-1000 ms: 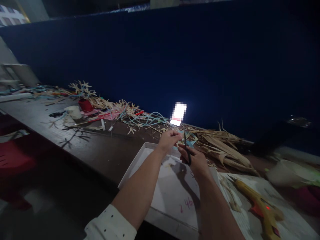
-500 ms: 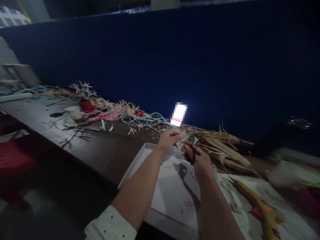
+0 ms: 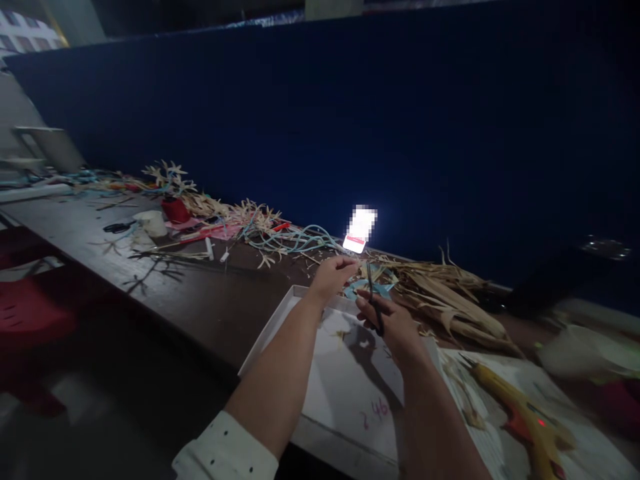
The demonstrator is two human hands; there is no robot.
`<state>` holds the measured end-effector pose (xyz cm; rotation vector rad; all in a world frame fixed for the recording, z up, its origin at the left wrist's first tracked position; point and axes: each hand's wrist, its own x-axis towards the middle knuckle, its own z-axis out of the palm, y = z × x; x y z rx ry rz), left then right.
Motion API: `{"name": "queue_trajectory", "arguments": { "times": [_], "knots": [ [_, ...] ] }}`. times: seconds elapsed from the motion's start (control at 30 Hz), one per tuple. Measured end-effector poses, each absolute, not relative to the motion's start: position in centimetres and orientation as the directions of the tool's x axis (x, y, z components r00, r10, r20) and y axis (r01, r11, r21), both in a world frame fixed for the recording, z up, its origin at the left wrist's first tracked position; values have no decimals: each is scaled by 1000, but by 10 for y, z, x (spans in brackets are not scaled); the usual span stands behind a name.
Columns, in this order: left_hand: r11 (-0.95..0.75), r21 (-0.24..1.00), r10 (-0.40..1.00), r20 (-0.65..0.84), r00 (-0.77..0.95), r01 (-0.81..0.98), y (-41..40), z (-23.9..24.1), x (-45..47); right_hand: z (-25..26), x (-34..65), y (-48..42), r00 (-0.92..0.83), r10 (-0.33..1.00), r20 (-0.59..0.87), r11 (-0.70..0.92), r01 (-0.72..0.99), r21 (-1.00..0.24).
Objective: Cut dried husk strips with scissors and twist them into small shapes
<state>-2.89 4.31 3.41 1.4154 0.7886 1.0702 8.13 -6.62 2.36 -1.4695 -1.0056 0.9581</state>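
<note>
My right hand (image 3: 390,325) is closed round the handles of dark scissors (image 3: 373,300), whose blades point up and away. To its left, my left hand (image 3: 333,275) is pinched shut above the far edge of a shallow white box (image 3: 273,330). What its fingertips hold, if anything, is too small to make out. A few small pale scraps (image 3: 341,335) lie in the box, where a handwritten number shows. Just behind my hands is a heap of pale blue and straw-coloured pieces (image 3: 377,281).
Dried husks (image 3: 445,293) lie right of the box, with a yellow glue gun (image 3: 520,417) on paper nearer me. A lit phone (image 3: 361,228) leans against the blue wall. Blue cords (image 3: 310,239), a red thread spool (image 3: 175,209) and other black scissors (image 3: 119,227) lie leftward. A red stool (image 3: 35,310) stands below.
My right hand has drawn slightly left and down with the scissors, which now tilt leftward. The left hand stays pinched near the same spot. More scraps show in the box.
</note>
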Motion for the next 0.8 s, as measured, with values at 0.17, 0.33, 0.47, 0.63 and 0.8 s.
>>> {"name": "queue_trajectory", "arguments": {
  "times": [0.17, 0.33, 0.47, 0.63, 0.8],
  "knots": [
    [-161, 983, 897, 182, 402, -86, 46, 35, -32, 27, 80, -68, 330, 943, -31, -86, 154, -984],
    [-172, 984, 884, 179, 431, -56, 45, 36, -33, 26, 79, -67, 334, 942, -21, -70, 137, -988],
    [-173, 983, 887, 184, 423, -64, 45, 35, -33, 24, 79, -67, 338, 941, -26, -71, 121, -990],
    [-163, 983, 890, 183, 418, -83, 45, 34, -32, 23, 78, -66, 343, 938, -47, -83, 91, -992],
    [-149, 984, 893, 178, 414, -101, 45, 34, -32, 25, 77, -66, 347, 936, -56, -99, 107, -989]
  ]
}}
